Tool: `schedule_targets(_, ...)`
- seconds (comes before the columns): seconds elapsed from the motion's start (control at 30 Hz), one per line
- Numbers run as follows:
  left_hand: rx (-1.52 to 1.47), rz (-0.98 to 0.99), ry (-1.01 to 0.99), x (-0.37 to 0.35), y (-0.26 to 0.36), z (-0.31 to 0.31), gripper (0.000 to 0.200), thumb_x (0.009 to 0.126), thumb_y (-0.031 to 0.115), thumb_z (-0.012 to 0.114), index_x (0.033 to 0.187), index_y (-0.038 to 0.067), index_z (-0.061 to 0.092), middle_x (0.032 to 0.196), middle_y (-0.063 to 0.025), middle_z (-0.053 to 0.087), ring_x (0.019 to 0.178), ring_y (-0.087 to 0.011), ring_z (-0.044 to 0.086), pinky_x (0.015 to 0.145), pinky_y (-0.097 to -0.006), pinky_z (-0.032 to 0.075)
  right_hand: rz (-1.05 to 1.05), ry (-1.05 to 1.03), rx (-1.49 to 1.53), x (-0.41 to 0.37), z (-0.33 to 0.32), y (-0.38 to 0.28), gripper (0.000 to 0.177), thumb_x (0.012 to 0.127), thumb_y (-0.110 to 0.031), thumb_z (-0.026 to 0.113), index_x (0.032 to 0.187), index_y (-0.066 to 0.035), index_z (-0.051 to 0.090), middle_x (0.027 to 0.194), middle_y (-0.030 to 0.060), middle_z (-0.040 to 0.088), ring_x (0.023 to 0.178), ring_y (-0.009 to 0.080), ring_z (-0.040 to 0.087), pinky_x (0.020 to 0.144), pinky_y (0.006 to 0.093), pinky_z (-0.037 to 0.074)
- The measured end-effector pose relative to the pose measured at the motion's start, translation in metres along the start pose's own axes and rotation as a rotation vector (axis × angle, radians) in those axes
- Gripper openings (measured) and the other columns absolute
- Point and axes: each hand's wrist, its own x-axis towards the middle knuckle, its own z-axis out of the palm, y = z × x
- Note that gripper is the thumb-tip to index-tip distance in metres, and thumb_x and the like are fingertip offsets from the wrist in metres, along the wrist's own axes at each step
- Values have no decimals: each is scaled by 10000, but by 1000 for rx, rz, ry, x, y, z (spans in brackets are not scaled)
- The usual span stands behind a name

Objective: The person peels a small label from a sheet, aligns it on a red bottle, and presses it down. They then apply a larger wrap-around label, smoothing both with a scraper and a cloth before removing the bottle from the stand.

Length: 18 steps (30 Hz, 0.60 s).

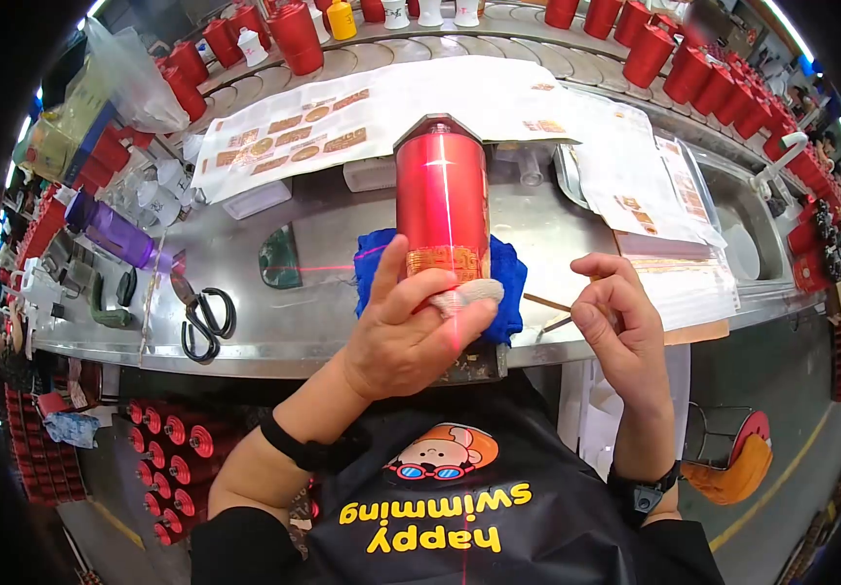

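A shiny red canister with a gold patterned band stands over a folded blue cloth at the front of the metal bench. My left hand is at its near end, thumb and fingers closed around a small white cloth pressed against the gold band; one finger points up beside the canister. Right of the blue cloth, my right hand has its fingers curled at the closed end of thin tweezers, whose two tips spread leftward. The fingers partly hide the tweezers' end.
Black-handled scissors, a dark green flat piece and a purple bottle lie to the left. Printed gold-pattern sheets spread behind the canister. On the right is a sink. Several red canisters line the back conveyor.
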Motion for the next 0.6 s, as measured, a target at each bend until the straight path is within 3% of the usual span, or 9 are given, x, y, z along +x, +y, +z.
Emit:
schedule_targets(0.03,-17,-5,22,-6,-1,-4,366,824,130,750,1171,127,631,1104,-20,698,1162,-251,541,1188,-632,188,-4,1,4,0,0,2,120,930,-126,671,870,-26,642,1187,128,591,854,111,543,686,227,424)
schedule_targets(0.13,33,-89,90,-19,4,-4,361,866,145,726,1206,121,605,1219,-95,652,1183,-285,535,1190,-635,169,-6,8,29,2,-1,9,118,928,-126,674,869,-28,644,1183,128,594,856,109,542,680,226,424)
schedule_targets(0.17,111,-78,64,-20,5,-6,482,898,224,716,1320,87,528,1341,-177,573,1246,-355,513,1187,-631,160,5,12,45,2,0,11,117,927,-125,674,869,-29,645,1182,129,595,857,108,542,680,225,423)
schedule_targets(0.27,150,-301,33,-9,7,-9,638,916,321,702,1414,29,431,1380,-231,533,1313,-415,477,1173,-634,163,15,-1,57,3,2,11,109,924,-121,678,870,-31,648,1180,126,597,856,105,540,677,221,420)
schedule_targets(0.3,137,-296,-28,-10,3,-10,781,927,400,677,1481,-24,326,1407,-252,508,1354,-463,437,1174,-605,172,14,-11,55,4,3,10,105,922,-119,680,871,-32,649,1180,124,597,855,103,539,676,220,419)
schedule_targets(0.4,22,-409,-2,-30,3,-3,809,939,424,660,1503,-28,299,1452,-271,454,1345,-434,463,1178,-525,231,0,-27,59,5,5,9,101,922,-115,682,875,-31,649,1182,117,594,837,93,530,675,216,415)
schedule_targets(0.5,-226,-652,-48,-35,9,-6,911,914,433,691,1527,-41,211,1470,-260,443,1346,-398,455,1174,-539,226,27,-45,114,6,9,7,99,920,-111,686,878,-31,646,1186,109,589,821,87,521,677,215,413)
schedule_targets(0.6,-945,-854,187,-18,8,-7,933,939,440,671,1534,-52,148,1475,-250,413,1333,-323,467,1142,-447,310,7,-92,193,9,17,6,96,918,-104,690,885,-27,643,1190,108,586,812,82,514,682,217,415)
